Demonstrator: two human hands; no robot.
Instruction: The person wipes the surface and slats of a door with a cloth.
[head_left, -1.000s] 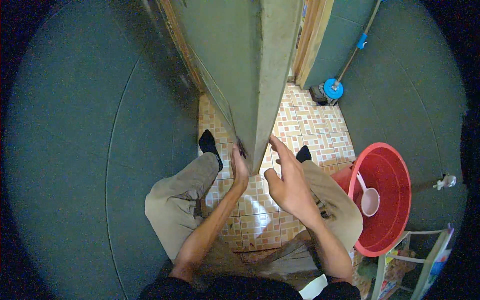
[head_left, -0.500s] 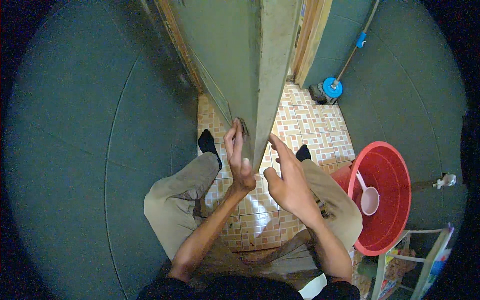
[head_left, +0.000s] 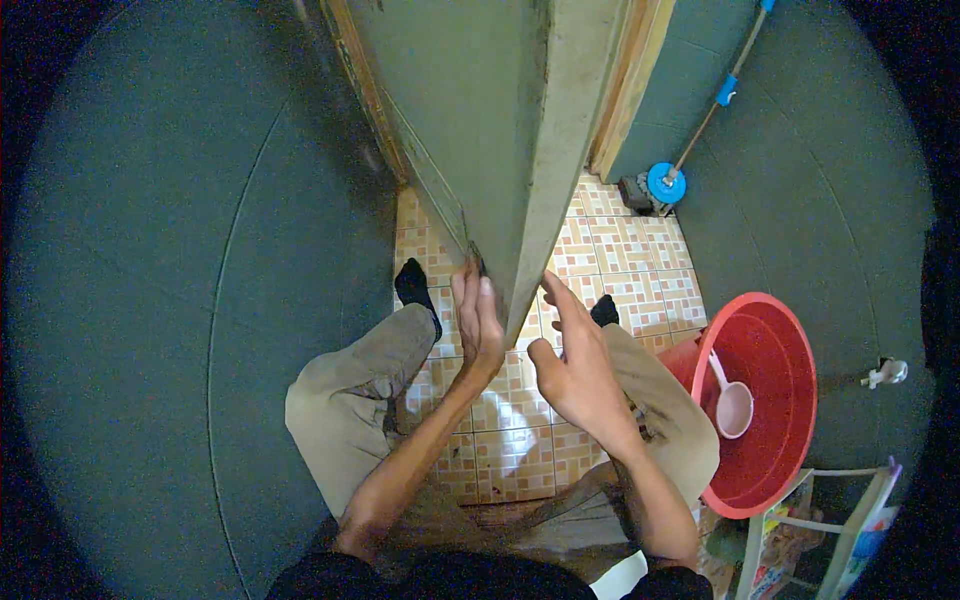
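A narrow washroom with dark green walls (head_left: 180, 300) closing in on both sides; the floor (head_left: 620, 260) is laid in small cream and orange tiles, glossy enough to catch a patch of light between the person's feet. A green door (head_left: 480, 130) stands edge-on in the middle, its thin edge pointing down toward the person, with a wooden door frame (head_left: 625, 90) just behind it on the right. The left hand (head_left: 480, 325) is pressed flat against the left face of the door near its lower edge, fingers straight and together, holding nothing; the right hand (head_left: 575, 365) hovers just beside the door's edge on the other side, fingers spread wide and loose, palm turned toward the door, whether it touches I cannot tell. The person squats or sits low in khaki trousers (head_left: 350, 400) and black socks (head_left: 412, 285), knees apart. To the right sits a red plastic basin (head_left: 775, 480) against the wall, a pale pink dipper (head_left: 733, 405) lying inside it; farther back a long-handled brush with a blue collar (head_left: 664, 183) leans in the corner; a white wire rack (head_left: 800, 530) stands at the lower right, beside the basin.
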